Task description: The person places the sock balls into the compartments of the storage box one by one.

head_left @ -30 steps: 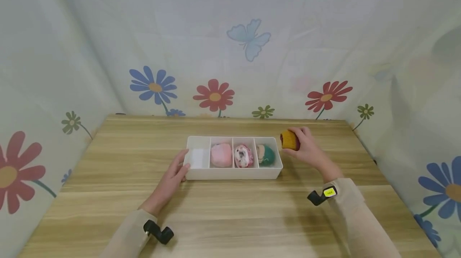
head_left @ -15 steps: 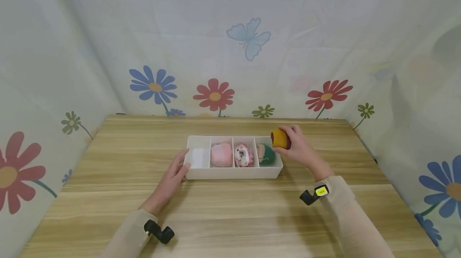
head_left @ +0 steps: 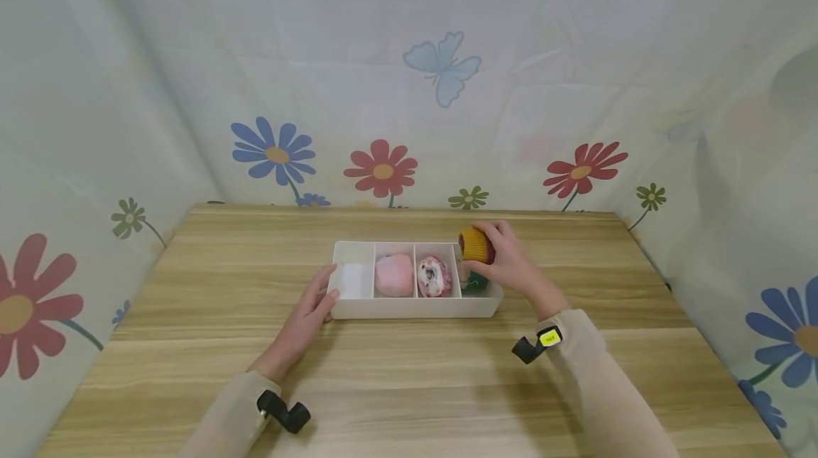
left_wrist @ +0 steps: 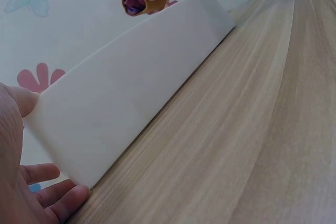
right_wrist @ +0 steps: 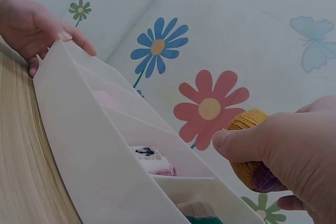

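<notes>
In the head view a white divided storage box (head_left: 415,309) stands on the table. My left hand (head_left: 307,319) holds its left end, thumb and fingers round the corner in the left wrist view. My right hand (head_left: 511,263) pinches a rolled yellow ribbed sock (head_left: 476,246), purple at one end, above the rightmost compartment. That compartment has a green and tan rolled sock (head_left: 478,284), partly hidden by this hand. A pink rolled sock (head_left: 394,275) and a white and red patterned one (head_left: 434,277) sit in the two middle compartments. The leftmost compartment shows only its white floor.
The wooden table (head_left: 396,387) stretches round the box. A flower-printed curtain (head_left: 319,53) hangs behind the table and along both sides. Each wrist wears a black strap with a small camera, such as the right wrist camera (head_left: 529,350).
My right hand has carried the yellow sock leftward, from beside the box's right end to over the rightmost compartment. The left hand and the box have stayed put.
</notes>
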